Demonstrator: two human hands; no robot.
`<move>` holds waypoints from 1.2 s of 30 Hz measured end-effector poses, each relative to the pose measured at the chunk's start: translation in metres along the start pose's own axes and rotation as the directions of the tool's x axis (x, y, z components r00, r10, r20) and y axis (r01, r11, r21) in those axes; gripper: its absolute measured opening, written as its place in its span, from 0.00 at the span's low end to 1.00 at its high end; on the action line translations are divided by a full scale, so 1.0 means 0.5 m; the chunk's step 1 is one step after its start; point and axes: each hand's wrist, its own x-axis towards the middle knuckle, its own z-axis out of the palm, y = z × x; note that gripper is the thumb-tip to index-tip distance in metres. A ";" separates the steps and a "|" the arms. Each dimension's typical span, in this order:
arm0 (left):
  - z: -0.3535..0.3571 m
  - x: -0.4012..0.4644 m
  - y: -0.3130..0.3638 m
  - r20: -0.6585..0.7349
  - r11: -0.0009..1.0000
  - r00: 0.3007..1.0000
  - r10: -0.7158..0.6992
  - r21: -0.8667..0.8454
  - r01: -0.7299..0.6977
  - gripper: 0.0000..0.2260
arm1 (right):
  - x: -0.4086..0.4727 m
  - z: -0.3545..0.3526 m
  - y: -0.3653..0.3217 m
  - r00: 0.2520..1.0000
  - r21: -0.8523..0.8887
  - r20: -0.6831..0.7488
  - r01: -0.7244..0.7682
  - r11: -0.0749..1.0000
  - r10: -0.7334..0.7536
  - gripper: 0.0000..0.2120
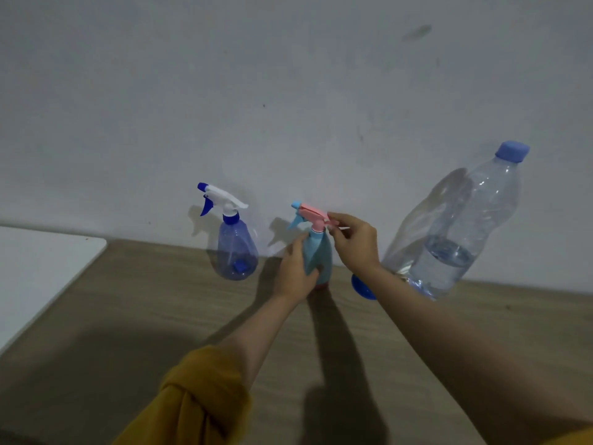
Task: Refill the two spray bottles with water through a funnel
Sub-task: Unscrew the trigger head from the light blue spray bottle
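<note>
A light blue spray bottle [321, 252] with a pink and blue trigger head stands near the wall. My left hand [296, 271] wraps around its body. My right hand [354, 240] pinches the back of its pink spray head. To the left stands a clear blue spray bottle [236, 252] with a white and dark blue trigger head, untouched. A large clear water bottle [455, 232] with a blue cap stands at the right, partly filled. A blue funnel [362, 289] lies behind my right wrist, mostly hidden.
A wooden table [144, 316] runs up to a grey wall [288, 91]. A white board [38, 264] lies on the table at the far left. My mustard sleeve [199, 399] is low in the view.
</note>
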 end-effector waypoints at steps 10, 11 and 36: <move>-0.005 -0.037 0.017 -0.069 0.994 0.997 -0.023 -0.106 0.016 0.26 | -0.035 0.007 -0.044 0.985 0.133 -0.055 -0.157 0.979 0.165 0.09; -0.005 -0.043 0.020 -0.083 0.993 0.996 -0.027 -0.121 0.017 0.26 | -0.039 0.004 -0.051 0.985 0.134 -0.058 -0.151 0.979 0.160 0.09; 0.003 -0.383 0.066 -0.089 1.000 0.996 0.013 0.009 -0.013 0.27 | -0.355 -0.137 -0.068 0.969 0.394 -0.011 -0.223 0.892 0.247 0.09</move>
